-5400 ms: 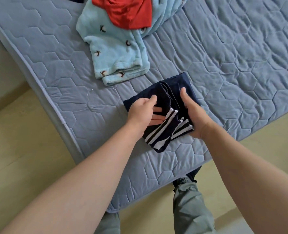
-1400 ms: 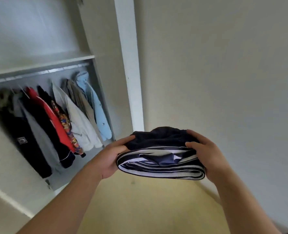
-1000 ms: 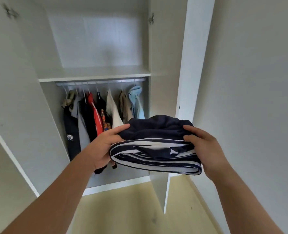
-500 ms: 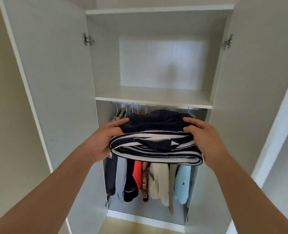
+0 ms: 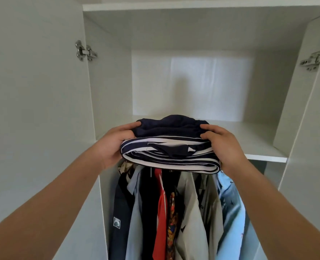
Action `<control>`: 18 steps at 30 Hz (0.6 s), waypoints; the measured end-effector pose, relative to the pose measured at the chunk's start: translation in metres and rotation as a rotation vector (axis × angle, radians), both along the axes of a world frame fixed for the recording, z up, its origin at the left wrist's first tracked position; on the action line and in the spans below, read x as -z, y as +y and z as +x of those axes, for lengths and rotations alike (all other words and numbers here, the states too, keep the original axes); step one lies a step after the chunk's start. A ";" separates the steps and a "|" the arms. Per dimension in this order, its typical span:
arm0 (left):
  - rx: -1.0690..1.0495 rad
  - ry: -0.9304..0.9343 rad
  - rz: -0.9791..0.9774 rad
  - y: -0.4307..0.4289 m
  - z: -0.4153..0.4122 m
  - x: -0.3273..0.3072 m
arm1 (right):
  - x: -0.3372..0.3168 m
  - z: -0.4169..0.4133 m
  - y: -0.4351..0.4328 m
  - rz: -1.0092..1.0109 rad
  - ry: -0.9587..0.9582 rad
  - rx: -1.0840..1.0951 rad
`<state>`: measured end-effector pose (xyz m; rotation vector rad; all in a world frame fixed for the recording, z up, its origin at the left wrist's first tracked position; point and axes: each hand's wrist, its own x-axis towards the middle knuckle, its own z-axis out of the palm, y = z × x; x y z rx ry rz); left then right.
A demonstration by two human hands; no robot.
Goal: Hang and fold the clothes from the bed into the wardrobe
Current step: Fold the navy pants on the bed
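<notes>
Both grips, left hand [image 5: 113, 147] and right hand [image 5: 225, 145], around folded navy garment [image 5: 169, 128], now up at shelf [image 5: 258, 146].

We record the folded garment [image 5: 169, 128] as soft matt cloth, its striped bands slightly smoother. We log the wardrobe shelf [image 5: 258, 148] and the door [image 5: 33, 109] as smooth matt board, laminate-like. The hinge [image 5: 85, 51]: bright polished metal. The hanging clothes [image 5: 174, 212]: thin matt cloth.

home bedroom, open white wardrobe [image 5: 106, 91], shelf [image 5: 258, 147], hanging clothes [image 5: 174, 212] below, metal door hinges [image 5: 85, 51]
</notes>
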<state>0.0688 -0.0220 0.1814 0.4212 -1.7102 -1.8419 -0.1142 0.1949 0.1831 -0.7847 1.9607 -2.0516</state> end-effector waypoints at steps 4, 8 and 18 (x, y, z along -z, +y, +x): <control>0.002 0.016 -0.004 -0.055 -0.052 -0.003 | -0.005 -0.053 -0.056 -0.015 -0.004 -0.012; -0.013 0.011 -0.018 -0.099 -0.097 -0.002 | -0.006 -0.103 -0.099 -0.015 0.001 -0.055; -0.047 -0.158 -0.080 -0.201 -0.173 -0.013 | -0.026 -0.184 -0.207 0.102 0.000 -0.139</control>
